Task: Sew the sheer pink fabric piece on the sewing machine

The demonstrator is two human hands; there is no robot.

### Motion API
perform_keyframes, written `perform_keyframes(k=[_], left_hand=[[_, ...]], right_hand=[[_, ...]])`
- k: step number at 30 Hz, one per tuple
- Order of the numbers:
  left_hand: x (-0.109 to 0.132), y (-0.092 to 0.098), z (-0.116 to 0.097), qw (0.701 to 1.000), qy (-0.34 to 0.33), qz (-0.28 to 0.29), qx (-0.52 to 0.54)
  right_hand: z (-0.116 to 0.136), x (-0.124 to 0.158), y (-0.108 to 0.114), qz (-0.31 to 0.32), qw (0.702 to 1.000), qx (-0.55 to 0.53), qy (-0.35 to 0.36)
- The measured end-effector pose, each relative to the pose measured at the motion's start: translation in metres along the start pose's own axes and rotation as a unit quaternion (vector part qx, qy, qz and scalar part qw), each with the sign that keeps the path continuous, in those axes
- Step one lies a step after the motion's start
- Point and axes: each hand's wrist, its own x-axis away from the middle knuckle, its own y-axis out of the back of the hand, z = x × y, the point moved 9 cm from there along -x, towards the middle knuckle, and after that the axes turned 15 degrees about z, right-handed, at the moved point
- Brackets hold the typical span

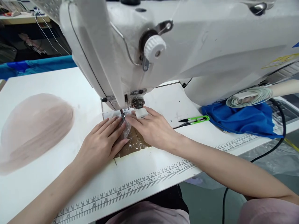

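Observation:
A white sewing machine [93,56] stands over the table, its needle and presser foot [122,115] between my hands. Under the foot lies a small piece of clear, thin material [127,130]; whether it is film or sheer cloth I cannot tell. My left hand [104,138] lies flat to the left of the foot, fingers stretched out and tips on the material. From the right, my right hand [155,129] reaches in with its fingers extended beside the foot, partly behind a white round knob [141,113]. Below both hands is a brown, shiny taped patch [134,144].
Green-handled thread snips [195,119] lie right of my right hand. Beyond them are blue cloth [243,116] and a coil of pale cord [251,95]. A printed ruler [140,185] runs along the front edge. A black cable [268,155] hangs at the right.

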Motion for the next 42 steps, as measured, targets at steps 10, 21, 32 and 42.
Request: perform_keyframes(k=[10, 21, 32, 42], left_hand=[[-0.002, 0.000, -0.010, 0.999, 0.004, -0.009, -0.043], [-0.001, 0.001, -0.010, 0.999, 0.008, -0.016, -0.037], [0.003, 0.005, -0.009, 0.999, -0.004, -0.030, -0.026], [0.018, 0.028, -0.019, 0.991, -0.081, -0.095, -0.044]], right_hand=[[-0.002, -0.001, -0.007, 0.016, 1.000, 0.009, -0.005], [-0.003, 0.000, -0.007, 0.018, 1.000, 0.016, -0.015], [-0.002, 0.000, -0.004, -0.004, 1.000, 0.022, -0.010], [0.018, 0.000, 0.015, -0.079, 0.996, -0.008, 0.046]])
